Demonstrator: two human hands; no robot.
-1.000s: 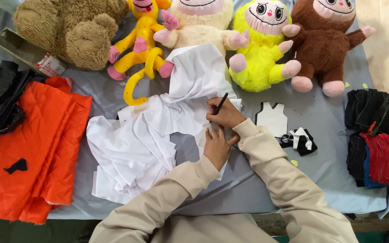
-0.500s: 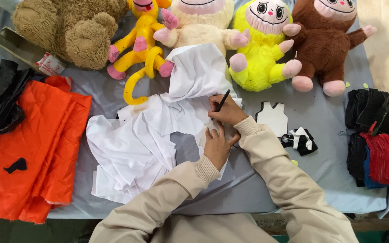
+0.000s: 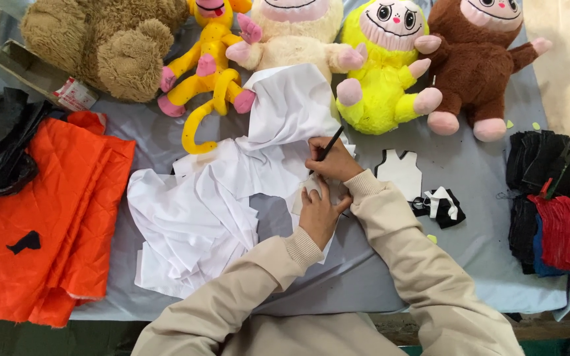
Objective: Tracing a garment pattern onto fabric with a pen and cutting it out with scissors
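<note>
1. No real bins here; the closest thing to a container is a flattened cardboard box [image 3: 31,69] lying at the top left with a small printed packet [image 3: 74,94] poking out beside it; what's inside the box I can't tell.
2. The right hand [image 3: 332,163] is pinching a black pen [image 3: 325,149], fingers curled tight around it, tip sitting on the white fabric [image 3: 219,211].
3. The left hand [image 3: 318,212] is lying flat with fingers spread, pressing a pale pattern piece [image 3: 301,198] onto that fabric, just below the right hand.
4. The white fabric is thin, crumpled and unevenly cut, spreading across the middle of the grey table cover [image 3: 470,217].
5. Textures elsewhere — shiny orange fabric [image 3: 47,217] on the left; fuzzy plush toys along the top, including a yellow plush [image 3: 384,72]; a white vest-shaped cutout [image 3: 400,173] lying just right of the hands; stacked dark and red fabric pieces [image 3: 559,211] at the right edge.
</note>
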